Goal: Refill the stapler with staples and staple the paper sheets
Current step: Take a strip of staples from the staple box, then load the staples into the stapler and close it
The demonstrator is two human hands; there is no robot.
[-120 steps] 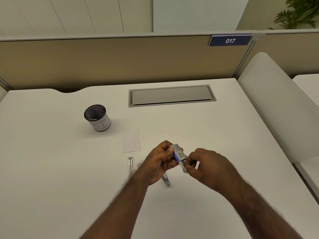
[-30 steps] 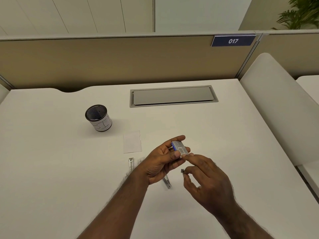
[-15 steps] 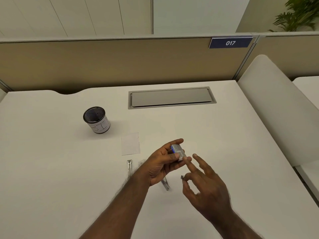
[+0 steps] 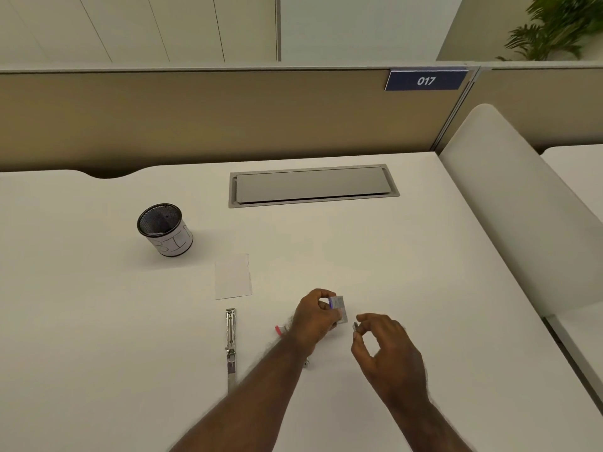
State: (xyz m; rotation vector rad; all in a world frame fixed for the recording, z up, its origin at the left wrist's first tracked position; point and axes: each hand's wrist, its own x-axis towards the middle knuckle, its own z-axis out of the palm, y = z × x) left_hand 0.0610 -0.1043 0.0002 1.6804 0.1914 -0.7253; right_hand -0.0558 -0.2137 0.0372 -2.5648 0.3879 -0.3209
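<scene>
- The right hand (image 4: 390,349) pinches a short grey strip of staples (image 4: 355,327) between thumb and forefinger, the other fingers curled loosely behind.
- The left hand (image 4: 315,316) has its grip pressed around a small silver and blue box of staples (image 4: 337,306), held just above the white counter (image 4: 424,272).
- What has changed: four seconds ago both hands met at the box; a second ago the right hand had drawn clear with the strip, and now it sits beside the box, apart from it. By my reading, the staples are out and ready to load.
- The left hand has also turned and lowered with the box, so setting it down looks likely next.
- The long silver stapler (image 4: 231,345) lies flat on the counter to the left of the left forearm, opened out with its metal channel showing, untouched by either hand. I judge the refill not yet done.
- A small red object (image 4: 279,330) peeps out by the left wrist, and a bit of metal shows below the forearm; what they are I cannot tell.
- The small white paper sheets (image 4: 233,276) lie just beyond the stapler's far end; how many are stacked cannot be seen.
- Count: one stapler, one box, one strip, one stack of paper, one black mesh pen cup (image 4: 164,229) at the left, seemingly empty.
</scene>
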